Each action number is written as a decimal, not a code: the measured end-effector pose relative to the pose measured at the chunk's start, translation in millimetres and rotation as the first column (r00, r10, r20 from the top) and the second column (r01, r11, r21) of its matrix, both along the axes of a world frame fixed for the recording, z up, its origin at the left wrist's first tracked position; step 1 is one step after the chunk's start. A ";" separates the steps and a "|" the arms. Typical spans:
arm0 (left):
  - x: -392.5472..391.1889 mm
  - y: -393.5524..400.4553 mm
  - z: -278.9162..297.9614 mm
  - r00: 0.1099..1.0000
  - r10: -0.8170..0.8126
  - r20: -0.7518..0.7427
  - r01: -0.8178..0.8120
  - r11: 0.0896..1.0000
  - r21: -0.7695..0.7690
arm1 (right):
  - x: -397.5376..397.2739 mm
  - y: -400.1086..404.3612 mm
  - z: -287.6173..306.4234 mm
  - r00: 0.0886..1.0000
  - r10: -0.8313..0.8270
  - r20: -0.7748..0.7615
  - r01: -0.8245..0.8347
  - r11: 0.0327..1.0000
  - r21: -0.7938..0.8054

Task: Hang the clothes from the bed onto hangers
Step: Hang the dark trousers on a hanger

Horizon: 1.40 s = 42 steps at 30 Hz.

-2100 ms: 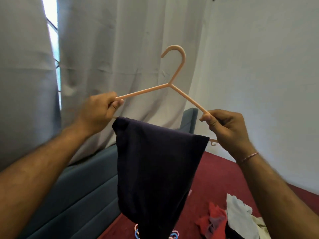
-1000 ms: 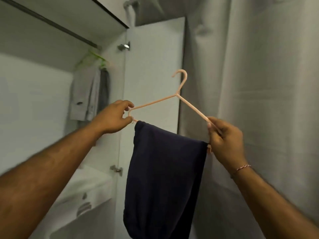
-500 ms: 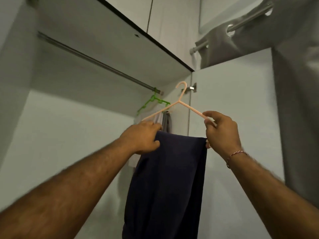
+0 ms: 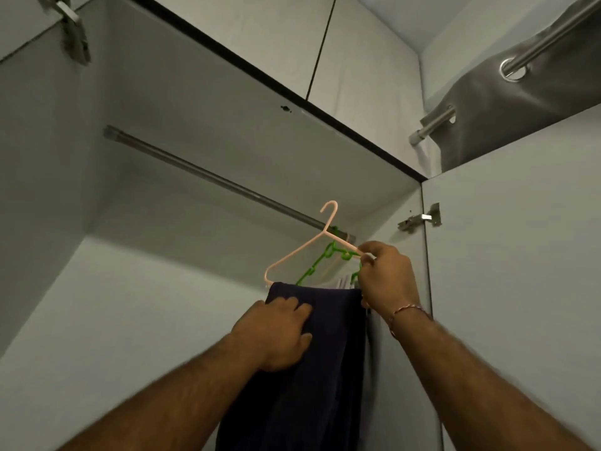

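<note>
The dark navy garment is folded over the bottom bar of the pink hanger, and you hold both up inside the open wardrobe, below the metal rail. The cloth hangs straight down between your forearms and runs out of view at the bottom edge. The hanger's hook points up and stands just in front of the rail near its right end, but you cannot tell from this view whether it touches the rail.

Your right hand grips the hanger's right shoulder, thumb and fingers curled and pinched around the pink arm where it meets the cloth. A thin red-and-white thread band sits on that wrist. Your left hand rests on the upper left part of the garment, just under the bar; the fingers lie mostly straight and close together, flat against the cloth, the thumb against it lower down.

Just behind the pink hanger, a green hanger hangs at the right end of the rail with pale clothing below it, mostly hidden by your right hand. To the right stands the open wardrobe door with its hinge. Above it, a grey eyelet curtain hangs on a curtain rod.
</note>
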<state>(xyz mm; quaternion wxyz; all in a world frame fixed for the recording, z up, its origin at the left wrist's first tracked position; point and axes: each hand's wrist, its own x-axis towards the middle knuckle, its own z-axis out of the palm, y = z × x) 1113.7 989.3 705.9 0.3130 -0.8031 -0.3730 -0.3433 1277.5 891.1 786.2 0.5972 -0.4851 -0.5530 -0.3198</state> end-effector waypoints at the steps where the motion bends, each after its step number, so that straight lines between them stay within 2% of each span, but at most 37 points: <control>1: 3.8 8.0 1.8 1.000 -0.015 0.019 0.015 1.000 0.004 | 2.6 10.8 4.8 1.000 -0.008 0.003 0.008 1.000 0.009; 8: 25.1 62.1 15.6 0.997 -0.054 0.056 0.051 0.997 0.053 | 17.2 71.3 35.0 0.995 -0.101 -0.007 0.101 0.995 0.020; 12: 36.5 87.0 16.9 0.998 -0.065 0.015 0.063 0.992 0.106 | 18.5 101.1 48.4 0.988 -0.155 0.009 0.155 0.988 0.015; 25: 54.8 181.6 15.6 0.970 -0.238 0.056 0.229 0.964 0.132 | 8.5 172.5 82.4 0.942 -0.333 0.044 0.330 0.942 0.053; 31: 50.6 207.4 6.3 0.953 -0.298 0.057 0.290 0.950 0.119 | 2.3 188.4 83.7 0.902 -0.409 0.135 0.421 0.905 -0.067; 38: 55.2 219.9 -9.7 0.915 -0.399 0.069 0.388 0.913 0.128 | 4.8 178.6 82.1 0.888 -0.454 0.079 0.459 0.884 -0.084; 40: 59.9 221.1 -13.7 0.893 -0.437 0.106 0.422 0.896 0.138 | 10.5 176.6 79.4 0.894 -0.448 0.020 0.448 0.891 -0.077; 42: 64.6 218.0 -23.3 0.856 -0.486 0.177 0.463 0.873 0.154 | 16.9 174.3 68.4 0.923 -0.377 -0.070 0.379 0.925 0.011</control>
